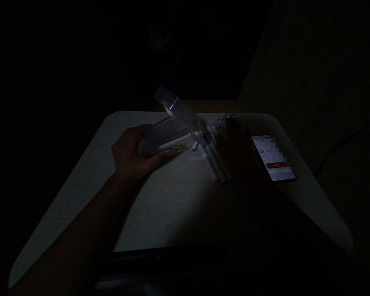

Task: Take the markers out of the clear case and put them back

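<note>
The largest thing is a pale, round-cornered table (pixel 154 209), one in number, bearing everything in a very dim room. Along its near edge lies one long, dark object (pixel 160 253), too shadowed to identify.

The person's two bare hands are over the table. The left hand (pixel 128 150) clasps the end of one transparent, box-shaped plastic case (pixel 163 135), thumb along the near side and fingers around the far side. This grip probably keeps the case steady, since it is tilted, with its other end toward the table's middle. The right hand (pixel 236 144) rests over or just above the pens on the right; it is so dark that whether its fingers are spread, pressed together or pinching anything cannot be told.

The case is left of the table's middle, one transparent plastic flap (pixel 172 102) rising from its right end, seemingly a lid swung back so that it leaves that end accessible.

One slim black phone (pixel 273 158) with a lit screen lies right of the right hand, face up, probably so that its running "00:03" display can be read.

White-barrelled markers with coloured ends (pixel 214 160) lie side by side between case and right hand, likely lined up to stay together. At least three barrels can be counted; more ends show beyond, but the total is hidden.

Smallest is one yellow label (pixel 177 149) on the case's near side.
</note>
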### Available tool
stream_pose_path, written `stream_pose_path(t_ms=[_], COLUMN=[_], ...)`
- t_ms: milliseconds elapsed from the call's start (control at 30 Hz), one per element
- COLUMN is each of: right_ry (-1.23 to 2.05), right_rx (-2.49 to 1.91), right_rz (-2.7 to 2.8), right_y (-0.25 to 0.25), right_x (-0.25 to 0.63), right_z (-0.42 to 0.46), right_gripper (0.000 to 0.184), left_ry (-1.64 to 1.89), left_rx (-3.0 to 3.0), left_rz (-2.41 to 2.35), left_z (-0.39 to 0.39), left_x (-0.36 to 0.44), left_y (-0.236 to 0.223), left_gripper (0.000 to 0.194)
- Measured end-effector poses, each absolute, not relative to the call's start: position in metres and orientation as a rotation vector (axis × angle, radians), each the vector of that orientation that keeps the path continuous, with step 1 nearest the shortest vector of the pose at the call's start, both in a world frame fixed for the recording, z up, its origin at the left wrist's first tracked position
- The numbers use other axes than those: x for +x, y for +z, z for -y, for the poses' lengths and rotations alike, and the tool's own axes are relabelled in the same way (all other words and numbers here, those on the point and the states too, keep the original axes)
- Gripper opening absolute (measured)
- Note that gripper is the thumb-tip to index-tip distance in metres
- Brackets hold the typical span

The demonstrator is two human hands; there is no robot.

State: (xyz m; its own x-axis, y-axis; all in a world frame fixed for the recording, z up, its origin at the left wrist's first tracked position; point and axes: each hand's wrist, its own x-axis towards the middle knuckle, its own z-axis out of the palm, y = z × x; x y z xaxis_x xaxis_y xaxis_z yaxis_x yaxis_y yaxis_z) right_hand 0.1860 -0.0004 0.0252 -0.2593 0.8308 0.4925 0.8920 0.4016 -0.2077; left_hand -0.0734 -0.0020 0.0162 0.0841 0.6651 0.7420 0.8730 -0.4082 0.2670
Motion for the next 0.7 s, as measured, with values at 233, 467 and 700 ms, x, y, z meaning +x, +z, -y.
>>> stream_pose_path(t_ms=[233,467,700], right_ry=[-0.207,0.086,0.181], right_rx=[-0.984,-0.936,-0.856], right_rz=[2.267,2.489,2.472], right_y=[0.05,0.038,0.031], right_x=[0.173,0.168,0.168], right_z=[0.018,0.014,0.011], right_gripper=[0.044,0.046,0.045], left_ry=[-1.122,-1.039,-0.984], left_rx=[-2.217,-2.283,-2.339], left_rz=[1.386,1.236,1.387], left_z=[0.003,0.002,0.004], left_x=[-0.074,-0.074,-0.073], left_y=[0.018,0.02,0.021], left_gripper=[0.071,0.071,0.067])
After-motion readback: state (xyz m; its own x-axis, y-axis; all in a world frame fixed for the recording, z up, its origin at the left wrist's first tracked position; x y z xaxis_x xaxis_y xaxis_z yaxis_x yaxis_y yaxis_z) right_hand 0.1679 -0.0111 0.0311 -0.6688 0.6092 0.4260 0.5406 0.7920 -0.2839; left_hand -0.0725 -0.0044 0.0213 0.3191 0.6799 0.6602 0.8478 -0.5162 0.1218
